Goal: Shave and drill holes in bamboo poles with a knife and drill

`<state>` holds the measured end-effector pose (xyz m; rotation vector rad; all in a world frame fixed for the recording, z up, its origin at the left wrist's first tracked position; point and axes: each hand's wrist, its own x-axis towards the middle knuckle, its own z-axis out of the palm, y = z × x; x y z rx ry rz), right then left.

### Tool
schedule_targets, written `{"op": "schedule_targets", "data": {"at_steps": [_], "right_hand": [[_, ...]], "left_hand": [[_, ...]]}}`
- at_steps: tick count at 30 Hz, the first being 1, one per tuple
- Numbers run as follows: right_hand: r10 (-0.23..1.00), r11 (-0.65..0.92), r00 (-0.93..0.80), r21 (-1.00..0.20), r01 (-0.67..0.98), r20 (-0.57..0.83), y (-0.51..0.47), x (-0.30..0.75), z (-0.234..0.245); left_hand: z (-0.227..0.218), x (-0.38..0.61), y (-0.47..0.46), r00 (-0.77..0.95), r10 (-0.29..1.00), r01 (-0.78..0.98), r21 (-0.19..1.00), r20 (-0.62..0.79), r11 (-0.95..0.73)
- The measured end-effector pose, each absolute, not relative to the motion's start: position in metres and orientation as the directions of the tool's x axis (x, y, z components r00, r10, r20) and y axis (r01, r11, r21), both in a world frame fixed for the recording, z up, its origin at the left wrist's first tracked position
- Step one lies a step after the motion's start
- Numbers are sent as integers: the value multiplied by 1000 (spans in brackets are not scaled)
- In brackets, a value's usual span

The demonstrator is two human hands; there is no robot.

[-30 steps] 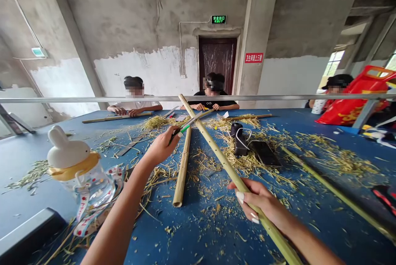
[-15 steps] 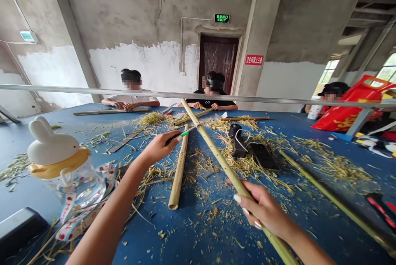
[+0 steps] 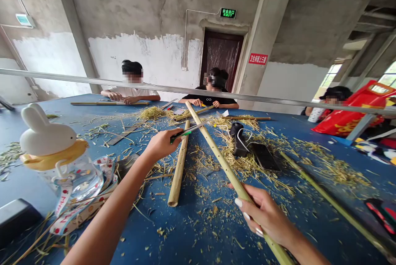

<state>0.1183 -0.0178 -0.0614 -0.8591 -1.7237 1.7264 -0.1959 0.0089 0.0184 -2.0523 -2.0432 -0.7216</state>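
My left hand (image 3: 162, 144) is in front of me over a blue table (image 3: 139, 232), closed around a slim tool with a green grip (image 3: 183, 134), its thin metal shaft reaching out past my fingers. My right hand (image 3: 267, 215) is low in the view and nearer to me, wrapped around the lower part of a long bamboo tube (image 3: 218, 153) with a row of small dark holes along it. The tube runs diagonally from that hand toward the far side of the table, and its upper part crosses the line of the tool's shaft. From this view, I cannot tell whether the metal touches the bamboo.

A firm, relaxed wrap on the tube seems best, so it cannot roll or twist, with the tool held close to its green grip for small, steady control. My fingertips seem safest well away from the metal.

A shorter bamboo piece (image 3: 178, 166) lies on the table between my hands. Pale bamboo shavings (image 3: 244, 162) are scattered across the surface, around a black phone (image 3: 262, 157). To my left stands a clear bottle (image 3: 74, 178) with a white rabbit-shaped cap. Across the table, a person in a white shirt (image 3: 133, 87) rests both hands on another bamboo length (image 3: 108, 103).
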Motion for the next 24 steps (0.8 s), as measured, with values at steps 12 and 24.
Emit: {"op": "schedule_targets", "data": {"at_steps": [12,24], "right_hand": [[778,67,-625,-982,176,-59,-16,124,-56],[763,7,-628,-969,247,-154,-29,115,-45]], "left_hand": [[22,-190,11,-88,898,996,32,432,82],[32,-245,3,-190,862,982,109,470,156]]}}
